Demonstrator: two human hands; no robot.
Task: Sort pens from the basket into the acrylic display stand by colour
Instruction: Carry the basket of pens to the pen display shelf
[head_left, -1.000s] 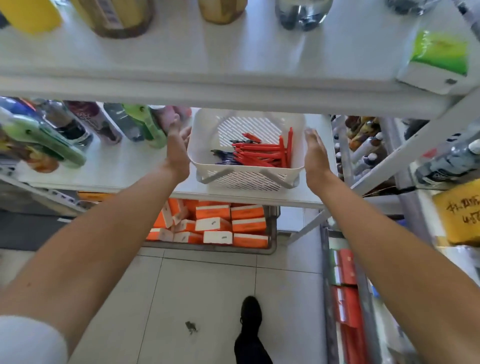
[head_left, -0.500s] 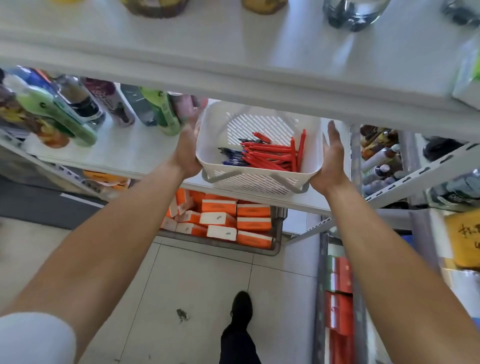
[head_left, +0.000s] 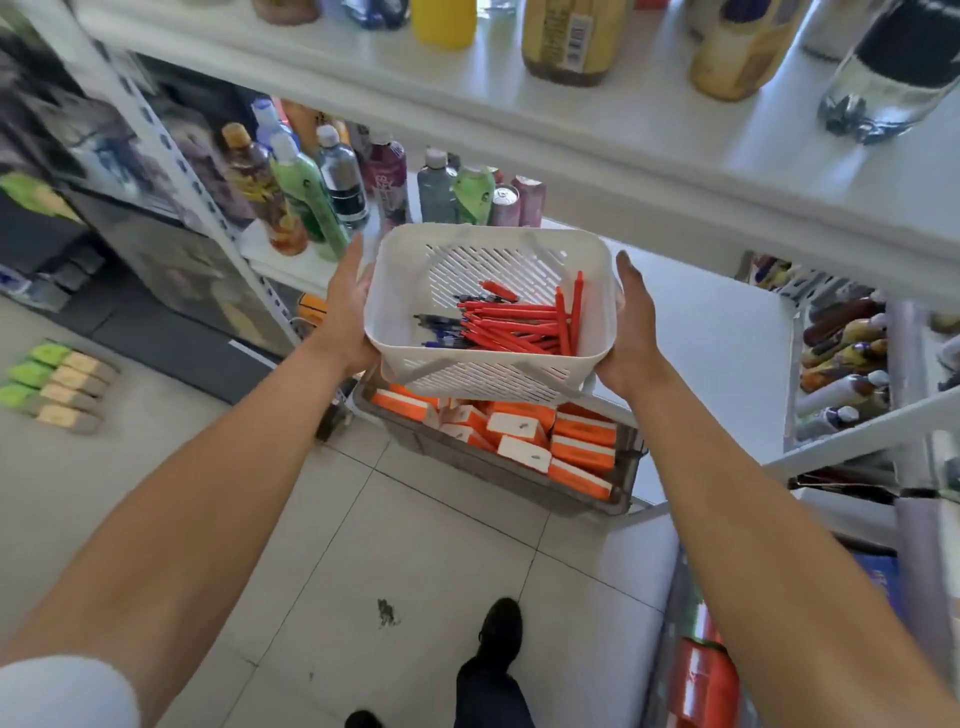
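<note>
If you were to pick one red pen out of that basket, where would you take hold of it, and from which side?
Take the red pen standing propped against the white basket's right wall. Pinch its upper end from above: it rises clear of the pile of red pens, which lie crossed and tight together. Both the left hand and right hand hold the basket's sides, so one must let go first.

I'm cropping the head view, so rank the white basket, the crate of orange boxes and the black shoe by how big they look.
1. and 2. White basket and crate of orange boxes: similar spread. The basket is held closer and hides part of the crate, so I won't rank them.
3. Black shoe, clearly smallest.
</note>
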